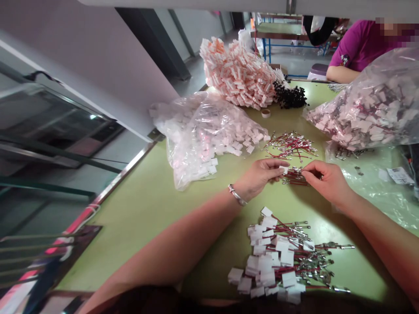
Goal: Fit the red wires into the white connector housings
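My left hand [262, 176], a bracelet on its wrist, pinches a small white plastic connector housing [284, 169] between thumb and fingers. Just right of it, my right hand [325, 179] is closed, thumb against forefinger, on what looks like a short red wire lead; the fingers cover most of it. Beneath and between both hands lies a small bunch of red wires [296, 182] with metal terminals. Beyond them is a looser pile of similar red wires [291, 146]. Nearest my body, a heap of white housings with red wires attached [271, 257] spreads over the green table [157, 226].
A clear bag of white housings [203, 131] lies back left, before a large pile of pale pink-and-white parts [238, 74]. Black parts [291, 96] and a tape roll [266, 113] sit behind. At right stands another full bag [369, 109], near a person in a purple sleeve [352, 43].
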A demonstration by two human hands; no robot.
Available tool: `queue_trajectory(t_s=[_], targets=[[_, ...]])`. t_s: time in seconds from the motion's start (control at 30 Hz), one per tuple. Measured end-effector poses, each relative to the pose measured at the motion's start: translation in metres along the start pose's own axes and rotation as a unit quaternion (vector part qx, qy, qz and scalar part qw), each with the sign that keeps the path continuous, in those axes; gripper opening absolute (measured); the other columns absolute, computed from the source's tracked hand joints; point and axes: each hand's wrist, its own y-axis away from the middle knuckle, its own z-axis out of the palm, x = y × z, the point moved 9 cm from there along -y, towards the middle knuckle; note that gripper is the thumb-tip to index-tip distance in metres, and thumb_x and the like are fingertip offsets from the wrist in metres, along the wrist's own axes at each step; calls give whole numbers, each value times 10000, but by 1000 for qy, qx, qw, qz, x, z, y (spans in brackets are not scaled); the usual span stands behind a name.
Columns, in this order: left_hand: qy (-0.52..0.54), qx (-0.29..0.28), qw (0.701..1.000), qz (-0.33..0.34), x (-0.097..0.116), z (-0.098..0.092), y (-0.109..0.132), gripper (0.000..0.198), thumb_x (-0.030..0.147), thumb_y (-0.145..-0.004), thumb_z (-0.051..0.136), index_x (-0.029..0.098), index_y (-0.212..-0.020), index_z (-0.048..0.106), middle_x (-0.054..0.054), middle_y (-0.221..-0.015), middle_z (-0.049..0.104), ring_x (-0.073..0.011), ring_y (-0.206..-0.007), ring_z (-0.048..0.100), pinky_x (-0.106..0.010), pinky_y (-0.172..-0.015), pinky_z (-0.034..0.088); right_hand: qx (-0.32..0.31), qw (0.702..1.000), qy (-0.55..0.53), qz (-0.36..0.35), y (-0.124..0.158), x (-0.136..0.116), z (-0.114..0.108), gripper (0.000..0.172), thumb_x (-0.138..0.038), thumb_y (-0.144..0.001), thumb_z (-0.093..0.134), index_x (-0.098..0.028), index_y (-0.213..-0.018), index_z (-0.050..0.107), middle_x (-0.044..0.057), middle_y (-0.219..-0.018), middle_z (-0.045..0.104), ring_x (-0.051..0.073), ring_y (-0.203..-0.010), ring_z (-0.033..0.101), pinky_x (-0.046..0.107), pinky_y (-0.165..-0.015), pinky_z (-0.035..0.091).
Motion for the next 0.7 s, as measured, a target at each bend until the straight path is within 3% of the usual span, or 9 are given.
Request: queue_trajectory(t_s=[0.1, 0.23, 0.43, 0.53, 0.7], targets=[[-44, 43, 998, 31, 11, -7, 2, 284, 184, -791, 598, 172, -1056, 697, -38, -730, 673, -77, -550, 524, -231, -545, 385, 0, 1000, 6, 2, 0, 0, 0, 133, -302, -802, 571, -211, -727, 634, -2, -659, 653, 123, -568, 541, 265, -542, 406], [-60, 68, 995, 33, 17, -11, 5, 451, 205, -807, 575, 190, -1257, 562, -69, -829, 697, -110, -605, 616, -222, -513, 406, -13, 1000, 26, -3, 1, -3, 2, 138, -292, -820, 552, -215, -737, 632, -1, -673, 656, 126, -576, 544, 270, -546, 403], [6, 61, 996, 69, 14, -11, 2, 286, 218, -721, 702, 121, -981, 634, -43, -802, 665, -110, -703, 630, -257, -688, 498, -1, 995, 77, -62, 1, -14, -2, 141, -273, -839, 537, -223, -758, 642, 3, -688, 662, 134, -613, 560, 281, -592, 415], [-9, 39, 997, 67, 12, -6, 2, 267, 245, -698, 738, 131, -931, 678, -34, -780, 669, -89, -654, 590, -227, -617, 462, 6, 993, 76, -85, 2, -17, -4, 144, -280, -856, 535, -224, -789, 649, 7, -714, 670, 137, -634, 573, 283, -611, 425], [-83, -5, 995, 58, 12, 5, 6, 317, 327, -757, 697, 193, -1044, 710, 7, -613, 590, -76, -539, 477, -213, -470, 331, -11, 992, 77, -99, 3, -20, 1, 160, -284, -872, 521, -235, -808, 659, 9, -748, 680, 140, -664, 583, 288, -635, 435]])
